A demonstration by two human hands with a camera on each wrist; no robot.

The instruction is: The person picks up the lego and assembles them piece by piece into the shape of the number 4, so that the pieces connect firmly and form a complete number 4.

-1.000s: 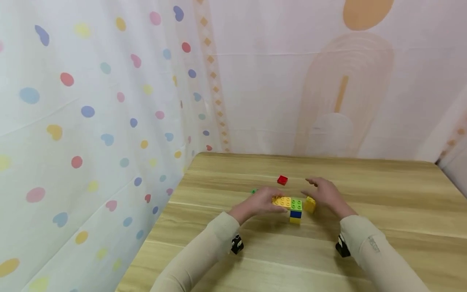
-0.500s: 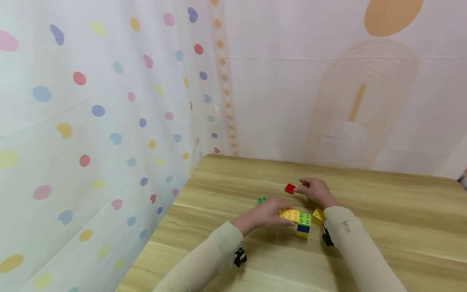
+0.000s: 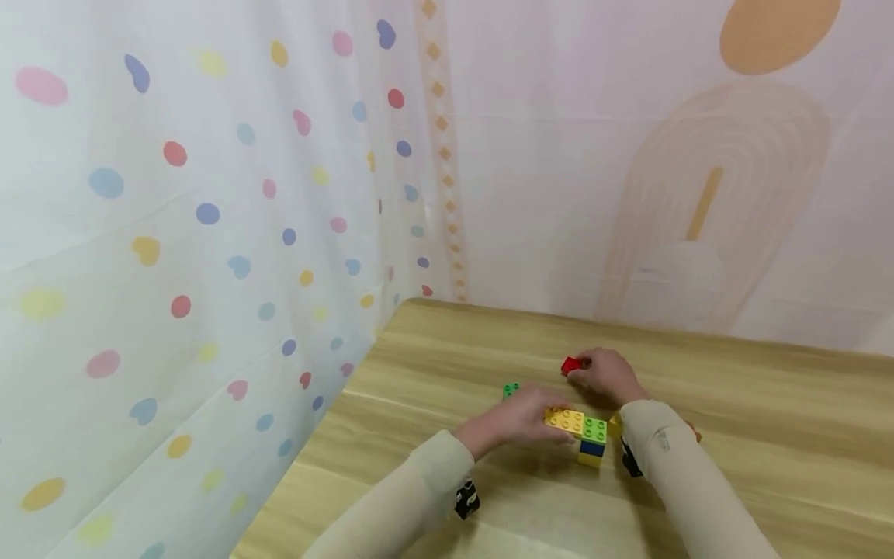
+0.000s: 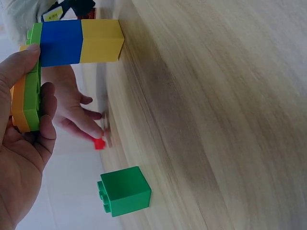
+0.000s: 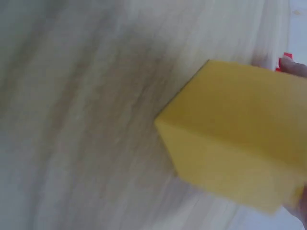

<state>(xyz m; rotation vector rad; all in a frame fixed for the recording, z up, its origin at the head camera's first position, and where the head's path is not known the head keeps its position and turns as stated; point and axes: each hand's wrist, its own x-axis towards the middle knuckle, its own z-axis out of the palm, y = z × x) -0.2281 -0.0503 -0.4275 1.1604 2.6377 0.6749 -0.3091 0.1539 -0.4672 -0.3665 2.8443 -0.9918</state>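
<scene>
My left hand [image 3: 522, 419] grips a toy brick assembly by its yellow-orange studded top [image 3: 567, 421]. At its right end a light green brick [image 3: 594, 429] tops a blue brick [image 4: 61, 43] and a yellow brick [image 4: 101, 41]. In the left wrist view, a light green layer [image 4: 32, 98] lies under the yellow-orange one, between thumb and fingers. Farther back, my right hand [image 3: 609, 374] pinches a small red brick [image 3: 570, 366] low at the table. The right wrist view shows just a fingertip beside that brick.
A dark green brick [image 4: 125, 189] stands on the wooden table [image 3: 447, 349] behind my left hand. Another yellow brick [image 5: 230, 105] is close to my right wrist. Past the right sleeve an orange-red piece [image 3: 694, 432] peeks out. Patterned curtains [image 3: 531, 194] hang behind and at left.
My right hand has moved from near the loose yellow brick to the red brick and now pinches it. My left hand keeps its grip on the assembly. The head view has shifted slightly.
</scene>
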